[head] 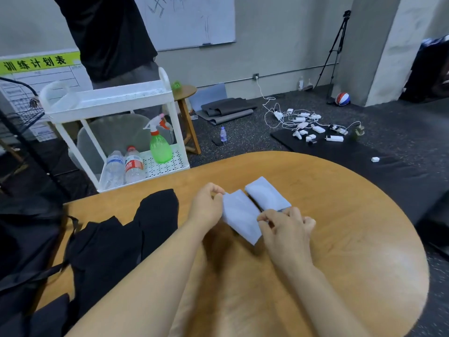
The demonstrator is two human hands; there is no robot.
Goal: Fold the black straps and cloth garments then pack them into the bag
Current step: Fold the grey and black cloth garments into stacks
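Here, left hand [206, 207] and right hand [284, 227] pinch the pale blue cloth [240, 215]; released unevenly (it's barely creased), it could spring open.

Both hands [245, 215] on pale cloth [240, 215]

White cart [109, 100] holds bottles [124, 166], green sprayer [160, 147].

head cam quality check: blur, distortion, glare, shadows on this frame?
Head view: strong wide-angle bowing, the table edge and the wall lines curve. Soft motion blur on both forearms and the near tabletop. The left hand and right hand, each pinching the folded light-blue cloth, stay fairly sharp. A broad glare patch sits on the wood at lower right. The black garments lose detail in shadow.
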